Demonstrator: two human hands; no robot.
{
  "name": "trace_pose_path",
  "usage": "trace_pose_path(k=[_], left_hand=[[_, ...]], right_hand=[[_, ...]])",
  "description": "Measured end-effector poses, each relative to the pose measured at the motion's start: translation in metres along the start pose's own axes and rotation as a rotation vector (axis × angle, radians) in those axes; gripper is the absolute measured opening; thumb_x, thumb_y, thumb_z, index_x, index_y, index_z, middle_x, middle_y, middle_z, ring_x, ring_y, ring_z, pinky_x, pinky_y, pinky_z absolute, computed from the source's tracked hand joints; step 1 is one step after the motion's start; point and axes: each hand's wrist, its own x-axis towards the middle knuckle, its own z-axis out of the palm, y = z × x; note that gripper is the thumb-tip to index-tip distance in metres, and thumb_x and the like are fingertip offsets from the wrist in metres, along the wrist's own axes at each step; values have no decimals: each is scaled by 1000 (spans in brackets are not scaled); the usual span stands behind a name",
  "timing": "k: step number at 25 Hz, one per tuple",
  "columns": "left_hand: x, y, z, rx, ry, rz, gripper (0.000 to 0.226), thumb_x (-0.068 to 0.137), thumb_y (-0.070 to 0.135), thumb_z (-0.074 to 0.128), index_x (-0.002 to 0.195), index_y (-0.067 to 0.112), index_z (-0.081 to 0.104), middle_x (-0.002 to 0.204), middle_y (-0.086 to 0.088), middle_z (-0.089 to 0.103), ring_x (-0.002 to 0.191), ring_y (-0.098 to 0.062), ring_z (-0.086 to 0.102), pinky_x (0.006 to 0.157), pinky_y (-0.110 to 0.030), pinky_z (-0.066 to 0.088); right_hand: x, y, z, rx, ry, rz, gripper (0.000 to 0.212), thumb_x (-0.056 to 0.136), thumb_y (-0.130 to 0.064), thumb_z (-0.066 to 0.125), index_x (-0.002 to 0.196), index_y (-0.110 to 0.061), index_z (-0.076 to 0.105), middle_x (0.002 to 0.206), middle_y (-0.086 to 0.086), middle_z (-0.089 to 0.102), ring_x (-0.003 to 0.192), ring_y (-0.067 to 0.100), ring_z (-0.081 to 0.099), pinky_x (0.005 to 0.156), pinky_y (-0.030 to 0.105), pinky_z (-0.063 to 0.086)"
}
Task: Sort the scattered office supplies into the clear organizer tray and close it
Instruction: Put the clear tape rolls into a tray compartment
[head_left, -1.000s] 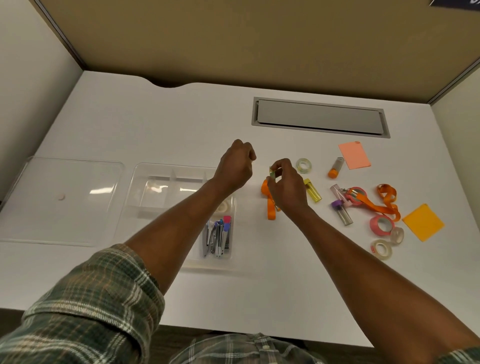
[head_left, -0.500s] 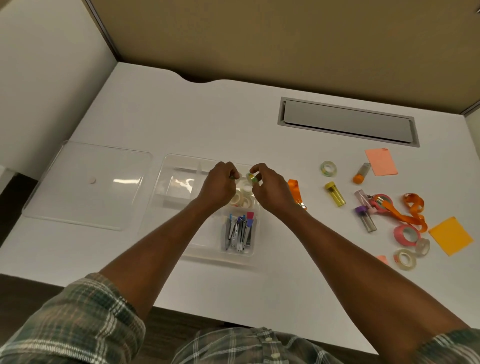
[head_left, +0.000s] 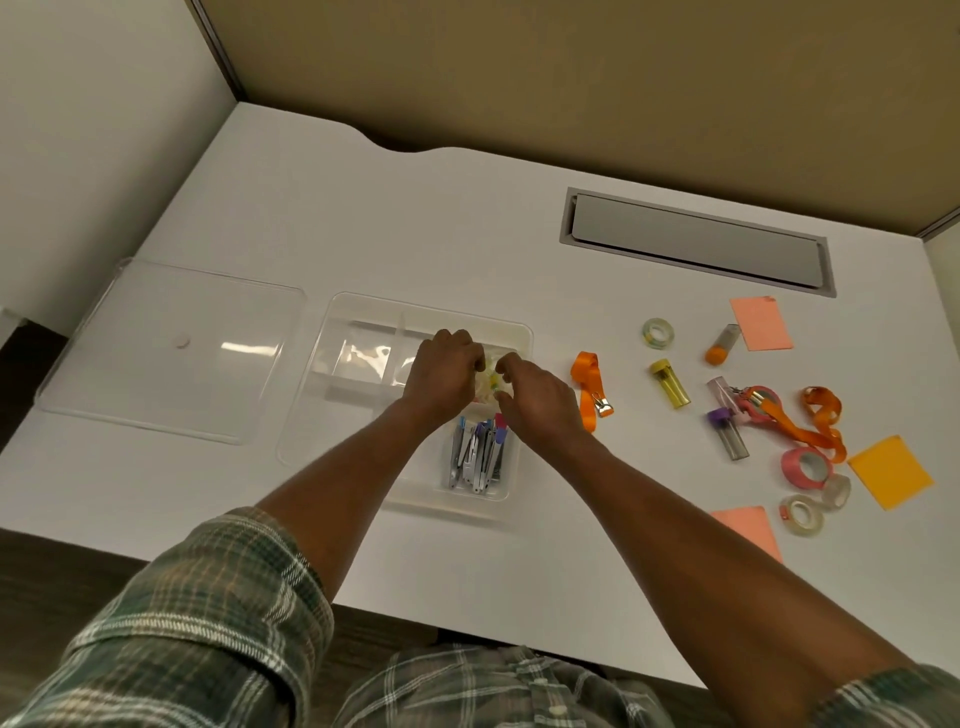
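The clear organizer tray (head_left: 332, 332) lies open mid-table, its lid (head_left: 171, 348) flat to the left. Pens (head_left: 478, 457) fill the front right compartment. Both hands hover over the compartment behind it, which holds tape rolls (head_left: 490, 383). My left hand (head_left: 444, 374) has its fingers curled down at the rolls, and what they grip is hidden. My right hand (head_left: 535, 395) has thumb and forefinger apart beside a yellow-green roll. To the right lie an orange strap with a clip (head_left: 587, 379), a tape roll (head_left: 658, 332) and a yellow tube (head_left: 670, 384).
Further right are an orange-capped tube (head_left: 722, 345), a purple-capped tube (head_left: 727, 434), an orange lanyard (head_left: 810, 426), pink tape (head_left: 805, 467), clear tape rolls (head_left: 802, 514), and pink (head_left: 761, 325) and orange (head_left: 891, 473) sticky notes. A grey cable hatch (head_left: 696, 241) sits at the back.
Both hands moved left from the orange strap to the tray's tape compartment. The right hand carried a small yellow-green roll there, and its fingers have now spread apart.
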Motion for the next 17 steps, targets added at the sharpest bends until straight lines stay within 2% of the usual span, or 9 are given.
trace_pose_path(k=[5,9,14,17], left_hand=[[-1,5,-1,-65,45,0,13,85,15,62,96,13,70,100,-7,64,90,-23,57,74,-31,39],[8,29,-4,-118,62,36,16,88,21,63,99,12,70,103,-7,64,94,-22,57,75,-27,38],[25,78,5,-154,42,109,15,88,25,63,98,14,69,101,-5,63,93,-21,56,76,-33,46],[35,110,17,-162,-4,151,15,88,25,63,97,15,69,98,-4,62,90,-22,55,72,-36,46]], right_hand=[[-9,6,-2,69,56,-18,38,90,-24,66,126,-13,58,125,8,61,101,25,63,72,24,45],[-21,20,-11,112,129,-8,35,90,-29,67,122,-15,62,124,5,62,94,21,66,70,20,45],[-44,61,-30,89,199,-1,27,90,-31,67,113,-18,63,114,1,62,83,19,64,64,27,47],[-58,95,-42,100,197,88,26,90,-31,66,113,-20,62,113,0,61,87,20,64,68,32,52]])
